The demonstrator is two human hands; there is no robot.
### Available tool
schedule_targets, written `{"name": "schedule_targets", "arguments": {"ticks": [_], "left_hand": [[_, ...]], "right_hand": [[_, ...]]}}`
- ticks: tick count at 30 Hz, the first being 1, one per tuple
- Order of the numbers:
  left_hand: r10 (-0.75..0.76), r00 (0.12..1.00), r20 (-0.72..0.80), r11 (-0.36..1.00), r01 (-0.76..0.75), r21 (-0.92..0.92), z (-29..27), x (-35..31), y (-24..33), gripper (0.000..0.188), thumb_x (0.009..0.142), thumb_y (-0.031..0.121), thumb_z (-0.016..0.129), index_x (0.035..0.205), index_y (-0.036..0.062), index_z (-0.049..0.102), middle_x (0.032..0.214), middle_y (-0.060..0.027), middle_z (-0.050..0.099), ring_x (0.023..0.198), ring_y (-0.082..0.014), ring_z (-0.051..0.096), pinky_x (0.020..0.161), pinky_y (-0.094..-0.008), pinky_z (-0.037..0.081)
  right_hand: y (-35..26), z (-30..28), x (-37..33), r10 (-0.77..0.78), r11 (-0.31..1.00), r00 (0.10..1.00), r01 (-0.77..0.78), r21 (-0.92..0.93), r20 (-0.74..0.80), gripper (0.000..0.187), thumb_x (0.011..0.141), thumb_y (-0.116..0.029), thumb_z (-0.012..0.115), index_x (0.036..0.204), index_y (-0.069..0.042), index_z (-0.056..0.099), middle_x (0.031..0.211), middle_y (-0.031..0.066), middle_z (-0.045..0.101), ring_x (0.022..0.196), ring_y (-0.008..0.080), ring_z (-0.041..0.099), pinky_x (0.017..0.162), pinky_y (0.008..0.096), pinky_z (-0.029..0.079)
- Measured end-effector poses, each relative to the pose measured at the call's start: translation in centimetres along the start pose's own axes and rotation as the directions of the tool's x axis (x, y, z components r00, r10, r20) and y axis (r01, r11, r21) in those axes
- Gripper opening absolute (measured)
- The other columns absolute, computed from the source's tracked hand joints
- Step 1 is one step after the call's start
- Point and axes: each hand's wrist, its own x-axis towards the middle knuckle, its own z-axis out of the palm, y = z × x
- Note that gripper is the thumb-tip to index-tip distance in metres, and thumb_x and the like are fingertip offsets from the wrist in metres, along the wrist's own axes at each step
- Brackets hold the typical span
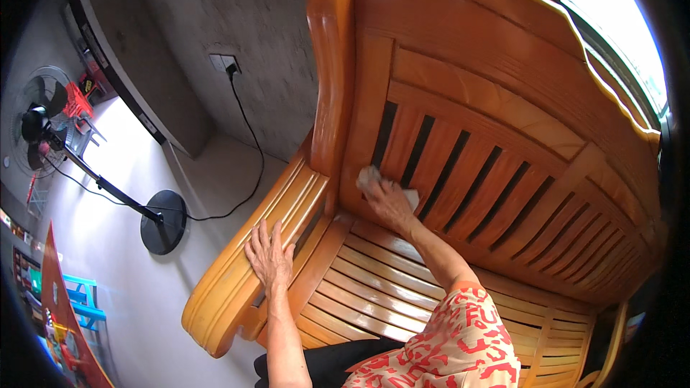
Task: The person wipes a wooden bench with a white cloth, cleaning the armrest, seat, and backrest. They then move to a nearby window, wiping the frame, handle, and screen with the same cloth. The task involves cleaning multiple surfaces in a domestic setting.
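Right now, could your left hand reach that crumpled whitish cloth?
Probably yes: the left hand rests on the glossy orange-brown wooden armrest, nothing seems to block the way, and the cloth sticks out past the right hand.

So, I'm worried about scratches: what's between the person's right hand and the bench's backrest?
In the head view, a pale, crumpled cloth lies between the right hand and the slatted wooden backrest.

bench (460,179): glossy wood | rag (367,174): matt cloth | wall (269,36): rough, matt | floor (140,287): smooth
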Motion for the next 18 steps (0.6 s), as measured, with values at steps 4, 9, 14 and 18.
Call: {"name": "schedule_targets", "arguments": {"ticks": [4,9,14,18], "left_hand": [[-0.001,0.999,0.034,1.000,0.002,-0.016,0.0,0.2,-0.2,0.062,0.082,0.024,0.072,0.137,0.0180,0.045,0.148,-0.0087,0.034,0.138,-0.0285,0.028,0.113,-0.0481,0.019],[-0.005,1.000,-0.013,1.000,0.005,0.007,0.1,-0.1,-0.8,0.065,0.079,0.025,0.074,0.136,0.0179,0.045,0.147,-0.0113,0.036,0.136,-0.0310,0.031,0.112,-0.0489,0.022],[0.023,0.998,-0.050,1.000,-0.022,0.008,0.3,-0.1,-0.3,0.068,0.076,0.024,0.077,0.136,0.0178,0.045,0.145,-0.0103,0.038,0.135,-0.0299,0.032,0.111,-0.0493,0.022],[0.006,0.999,-0.048,1.000,-0.006,0.007,0.2,-0.2,-0.1,0.068,0.076,0.024,0.077,0.136,0.0181,0.045,0.145,-0.0104,0.038,0.135,-0.0300,0.032,0.110,-0.0492,0.022]], "right_hand": [[-0.2,2.4,-3.3,-0.132,0.951,0.946,0.037,0.308,0.295,0.033,0.085,-0.018,0.056,0.116,-0.007,0.059,0.108,0.0132,0.050,0.101,0.0326,0.051,0.082,0.0401,0.045],[2.9,-8.5,10.7,0.695,0.179,0.642,-0.590,0.787,0.324,0.052,0.089,-0.043,0.062,0.122,-0.003,0.055,0.117,0.0220,0.053,0.105,0.0348,0.054,0.091,0.0412,0.044],[7.6,-9.8,16.6,0.369,0.926,0.834,-0.367,0.087,-0.410,0.059,0.081,-0.011,0.066,0.134,-0.003,0.042,0.133,0.0235,0.037,0.108,0.0413,0.046,0.087,0.0499,0.044],[5.4,-5.0,15.1,0.346,0.938,0.906,-0.343,0.056,-0.243,0.061,0.078,-0.004,0.062,0.135,-0.003,0.040,0.134,0.0223,0.035,0.108,0.0412,0.045,0.085,0.0490,0.044]]}}
